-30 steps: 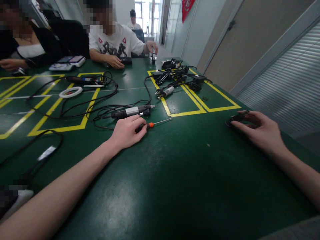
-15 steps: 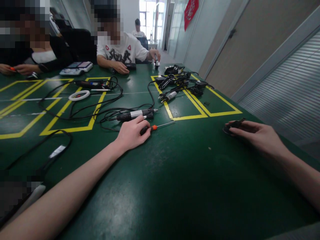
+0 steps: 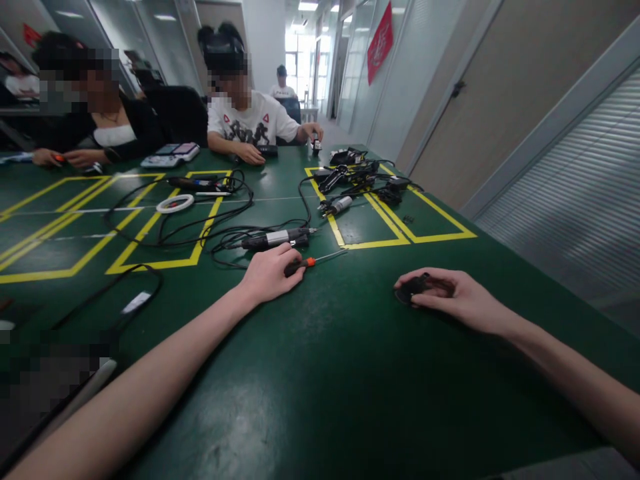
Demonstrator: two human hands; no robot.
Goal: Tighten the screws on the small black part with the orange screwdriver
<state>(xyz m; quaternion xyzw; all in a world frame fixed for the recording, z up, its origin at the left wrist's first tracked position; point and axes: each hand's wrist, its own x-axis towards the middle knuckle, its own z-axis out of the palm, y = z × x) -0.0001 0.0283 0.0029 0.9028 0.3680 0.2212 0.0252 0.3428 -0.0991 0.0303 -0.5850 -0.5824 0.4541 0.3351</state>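
My left hand (image 3: 273, 272) rests on the green table, closed around the dark handle of a screwdriver (image 3: 311, 262). An orange collar shows past my fingers, and the thin metal shaft points right. Just beyond that hand lies a pen-shaped electric tool (image 3: 277, 237) with a grey and black body and a cord. On the right, my right hand (image 3: 445, 293) grips a small dark round part (image 3: 411, 288) between thumb and fingers, low over the table. A short stub stands up from the part; my fingers cover much of it.
A heap of black cables and adapters (image 3: 357, 175) lies beyond, near a silver-bodied tool (image 3: 340, 205). Left of it are a white ring (image 3: 175, 203) and looped cords. Yellow tape (image 3: 375, 244) marks the table (image 3: 320, 387). Two people sit across, handling small things.
My right hand has moved left with the dark round part, closer to my left hand. The left hand keeps its hold on the screwdriver. The camera view has tilted up a little.
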